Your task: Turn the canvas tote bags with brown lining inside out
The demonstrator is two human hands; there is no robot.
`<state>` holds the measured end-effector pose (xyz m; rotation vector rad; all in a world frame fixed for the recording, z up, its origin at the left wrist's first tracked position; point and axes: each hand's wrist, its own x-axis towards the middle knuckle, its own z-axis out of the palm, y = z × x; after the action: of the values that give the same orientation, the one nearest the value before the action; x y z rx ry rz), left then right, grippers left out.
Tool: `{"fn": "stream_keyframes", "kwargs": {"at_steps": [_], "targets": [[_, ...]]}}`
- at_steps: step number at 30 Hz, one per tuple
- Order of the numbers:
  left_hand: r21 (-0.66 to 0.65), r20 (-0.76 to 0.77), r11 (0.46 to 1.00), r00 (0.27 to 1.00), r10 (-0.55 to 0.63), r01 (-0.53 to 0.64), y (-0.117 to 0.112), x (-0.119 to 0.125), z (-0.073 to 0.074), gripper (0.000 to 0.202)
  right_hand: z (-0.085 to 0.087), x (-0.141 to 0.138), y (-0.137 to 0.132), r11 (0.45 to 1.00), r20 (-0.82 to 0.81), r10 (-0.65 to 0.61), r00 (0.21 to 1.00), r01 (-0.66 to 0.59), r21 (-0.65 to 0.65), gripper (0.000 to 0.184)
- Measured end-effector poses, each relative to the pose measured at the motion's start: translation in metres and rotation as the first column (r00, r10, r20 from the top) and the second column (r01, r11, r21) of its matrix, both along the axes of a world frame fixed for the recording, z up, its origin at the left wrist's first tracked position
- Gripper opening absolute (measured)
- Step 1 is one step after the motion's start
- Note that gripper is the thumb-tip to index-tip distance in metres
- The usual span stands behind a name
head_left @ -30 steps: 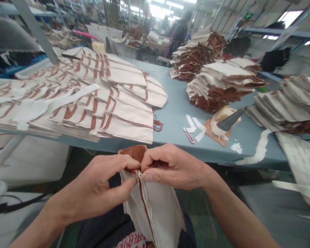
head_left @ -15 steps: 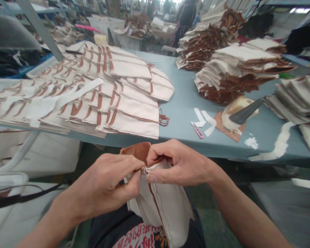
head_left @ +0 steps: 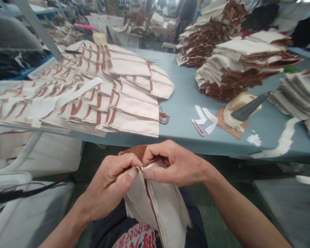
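A cream fabric piece (head_left: 162, 203) with a brown seam down its middle and a brown inner side hangs over my lap, its top edge between my hands. My left hand (head_left: 113, 186) pinches that edge just left of the seam, thumb on the near face. Right beside it, my right hand (head_left: 175, 163) is closed on the same edge, its thumb pressed near the seam's top and its fingers curled behind. The brown inner side (head_left: 134, 150) shows beyond my fingers. What lies between the fingertips is partly hidden.
Overlapping cream pieces with brown edges (head_left: 134, 112) cover the table's left. Taller stacks (head_left: 237, 65) stand at the right. Nearer lie white strips (head_left: 209, 119), a small pink-handled tool (head_left: 198, 129) and a glue-smeared pot with a dark handle (head_left: 237, 112). A person (head_left: 184, 17) stands far back.
Both hands have shifted slightly left with the fabric piece. My left thumb has turned to lie flatter on the near face beside the seam. Both hands still grip the edge.
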<state>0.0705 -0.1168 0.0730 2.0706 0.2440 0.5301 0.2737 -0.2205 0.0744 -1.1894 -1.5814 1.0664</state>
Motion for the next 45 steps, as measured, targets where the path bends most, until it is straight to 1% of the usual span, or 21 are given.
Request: {"fn": "stream_keyframes", "kwargs": {"at_steps": [7, 12, 14, 17, 20, 22, 25, 27, 30, 33, 36, 41, 45], "targets": [[0.017, -0.051, 0.999, 0.998, -0.041, 0.042, 0.001, -0.002, 0.0, 0.035, 0.003, -0.005, -0.006, 0.987, 0.094, -0.114, 0.989, 0.102, 0.12, 0.008], [-0.034, -0.043, 0.997, 0.996, -0.073, 0.071, 0.002, -0.003, -0.001, 0.034, 0.004, -0.005, -0.006, 0.996, 0.015, -0.052, 0.999, 0.051, 0.07, 0.01], [-0.046, -0.031, 0.996, 0.997, -0.077, 0.076, 0.002, -0.003, 0.0, 0.033, 0.004, -0.005, -0.006, 0.996, 0.028, -0.063, 0.998, 0.061, 0.069, 0.01], [0.007, -0.023, 0.998, 0.998, -0.061, 0.061, 0.001, -0.003, 0.003, 0.032, 0.005, -0.004, -0.008, 0.988, 0.14, -0.112, 0.984, 0.096, 0.118, 0.007], [0.093, -0.029, 0.995, 0.999, -0.044, 0.047, 0.0, -0.005, 0.004, 0.033, 0.008, -0.005, -0.011, 0.966, 0.265, -0.175, 0.948, 0.113, 0.232, 0.007], [0.113, -0.034, 0.992, 0.998, -0.049, 0.052, -0.001, -0.008, 0.001, 0.033, 0.011, -0.006, -0.013, 0.951, 0.333, -0.211, 0.919, 0.114, 0.288, 0.006], [0.122, -0.04, 0.991, 0.998, -0.045, 0.049, 0.0, -0.012, -0.004, 0.033, 0.015, -0.007, -0.016, 0.939, 0.386, -0.241, 0.89, 0.113, 0.325, 0.005], [0.119, -0.037, 0.992, 0.998, -0.042, 0.046, 0.0, -0.013, -0.005, 0.032, 0.017, -0.008, -0.016, 0.941, 0.38, -0.231, 0.896, 0.107, 0.32, 0.005], [0.095, -0.048, 0.993, 0.997, -0.06, 0.065, 0.0, -0.011, 0.0, 0.029, 0.015, -0.008, -0.015, 0.959, 0.338, -0.189, 0.922, 0.099, 0.267, 0.005], [0.098, -0.046, 0.995, 0.999, -0.019, 0.024, -0.001, -0.006, 0.007, 0.026, 0.013, -0.008, -0.012, 0.966, 0.28, -0.153, 0.948, 0.084, 0.245, 0.006], [0.095, -0.032, 0.995, 0.999, 0.016, -0.013, -0.002, -0.003, 0.009, 0.028, 0.012, -0.008, -0.01, 0.966, 0.227, -0.126, 0.966, 0.068, 0.249, 0.008], [0.045, -0.041, 0.997, 0.998, -0.053, 0.055, 0.001, -0.008, 0.007, 0.028, 0.013, -0.006, -0.01, 0.982, 0.138, -0.05, 0.989, 0.024, 0.185, 0.01], [0.034, -0.043, 0.997, 0.997, -0.062, 0.063, 0.003, -0.012, 0.003, 0.025, 0.012, -0.003, -0.01, 0.985, 0.095, -0.023, 0.995, 0.006, 0.175, 0.013]]}}
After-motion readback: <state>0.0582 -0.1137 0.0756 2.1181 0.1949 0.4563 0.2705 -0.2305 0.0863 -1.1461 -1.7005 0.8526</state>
